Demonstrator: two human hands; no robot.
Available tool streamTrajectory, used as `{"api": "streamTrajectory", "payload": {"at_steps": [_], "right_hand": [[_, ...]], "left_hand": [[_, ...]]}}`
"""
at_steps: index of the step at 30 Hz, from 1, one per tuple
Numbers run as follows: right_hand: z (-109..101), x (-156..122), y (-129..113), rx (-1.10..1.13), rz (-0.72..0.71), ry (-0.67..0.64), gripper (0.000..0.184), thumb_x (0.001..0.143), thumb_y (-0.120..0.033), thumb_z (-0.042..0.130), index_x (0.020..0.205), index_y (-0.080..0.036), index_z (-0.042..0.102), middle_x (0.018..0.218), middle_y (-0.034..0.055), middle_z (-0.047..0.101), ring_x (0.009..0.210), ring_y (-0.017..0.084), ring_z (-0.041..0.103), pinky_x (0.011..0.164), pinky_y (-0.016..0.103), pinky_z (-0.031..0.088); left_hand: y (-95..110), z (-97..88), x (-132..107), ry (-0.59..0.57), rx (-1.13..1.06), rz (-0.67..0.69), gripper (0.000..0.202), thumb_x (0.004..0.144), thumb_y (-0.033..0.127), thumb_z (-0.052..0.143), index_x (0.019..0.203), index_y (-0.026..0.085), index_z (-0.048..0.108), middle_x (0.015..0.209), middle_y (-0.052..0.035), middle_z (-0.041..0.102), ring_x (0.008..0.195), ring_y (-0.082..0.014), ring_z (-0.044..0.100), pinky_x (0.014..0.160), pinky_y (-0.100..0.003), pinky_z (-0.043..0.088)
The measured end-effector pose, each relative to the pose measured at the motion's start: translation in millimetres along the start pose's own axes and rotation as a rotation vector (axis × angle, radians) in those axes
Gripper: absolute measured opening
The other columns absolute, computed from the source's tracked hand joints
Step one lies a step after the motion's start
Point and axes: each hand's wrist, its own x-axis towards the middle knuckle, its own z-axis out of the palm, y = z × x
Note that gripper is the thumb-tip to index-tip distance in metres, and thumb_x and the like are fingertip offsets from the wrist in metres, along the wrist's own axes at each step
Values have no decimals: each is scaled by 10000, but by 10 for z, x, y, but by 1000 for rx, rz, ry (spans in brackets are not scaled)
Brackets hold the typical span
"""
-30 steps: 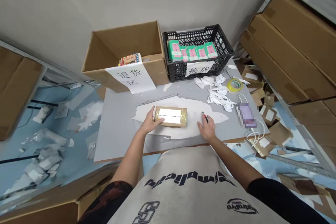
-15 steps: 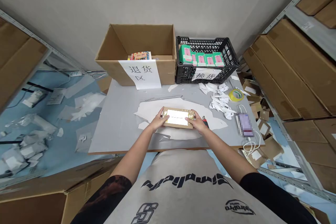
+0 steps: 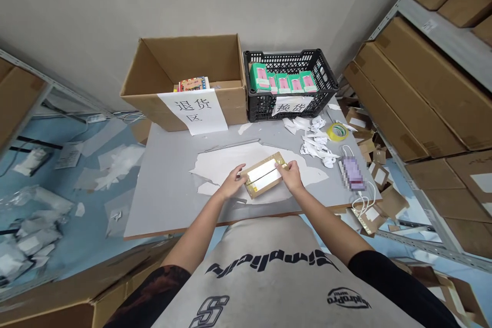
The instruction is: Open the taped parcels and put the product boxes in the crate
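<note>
Seen gripping a small taped cardboard carton (image 3: 265, 176) by its right end with the thumb and curled fingers of the right hand (image 3: 292, 177), while touching its left end with the parted fingers of the left hand (image 3: 232, 183); impossible to tell whether truly grasping there or merely steadying. Held at a slant, label upward, over the torn white patch (image 3: 215, 162) toward the front edge of the desk (image 3: 165, 184), roughly midway between its left and right edges; hard to judge whether resting or slightly raised. Likeliest to slip or swing at the left end, given so slight a touch and glossy tape there. Liable also to catch on the ragged rim of the patch if slid low, or to drop over the front edge if released too near it. Worth guarding against, near the front right corner: snagging the overhanging white cable (image 3: 365, 205) with the right arm and dragging the phone (image 3: 352, 173) off the desk.
</note>
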Motion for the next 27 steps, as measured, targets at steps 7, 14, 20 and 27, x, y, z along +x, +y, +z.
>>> {"api": "streamTrajectory", "payload": {"at_steps": [7, 14, 20, 27], "right_hand": [[-133, -1, 27, 432, -2, -195, 219, 758, -383, 510, 899, -245, 416, 1136, 57, 592, 994, 207, 582, 831, 340, 476], [-457, -224, 403, -137, -374, -190, 371, 834, -362, 582, 1179, -227, 553, 1367, 146, 444, 1276, 301, 428, 1022, 459, 397], [-442, -93, 88, -562, -719, -371, 526, 862, -165, 554, 1340, -383, 547, 1521, 64, 326, 1272, 325, 387, 1032, 520, 358], [-452, 213, -217, -569, -781, -564, 575, 759, -126, 635, 1288, -350, 608, 1519, 39, 328, 1227, 296, 442, 1036, 444, 390]], "left_hand": [[376, -21, 121, -18, 434, 107, 764, 711, 585, 687, 1366, 254, 473, 1311, -103, 563, 1169, -313, 552, 971, -426, 460], [603, -18, 169, 34, 650, 270, 416, 912, 369, 445, 1291, 256, 572, 1218, -93, 645, 1104, -296, 601, 955, -401, 452], [513, -305, 420, 17, 451, 201, 466, 971, 415, 346, 1404, 286, 458, 1220, -41, 658, 1060, -232, 623, 939, -345, 461], [441, -166, 338, 211, 768, 244, 347, 909, 262, 458, 1177, 293, 677, 1335, -116, 530, 1257, -339, 431, 1049, -502, 333]]}}
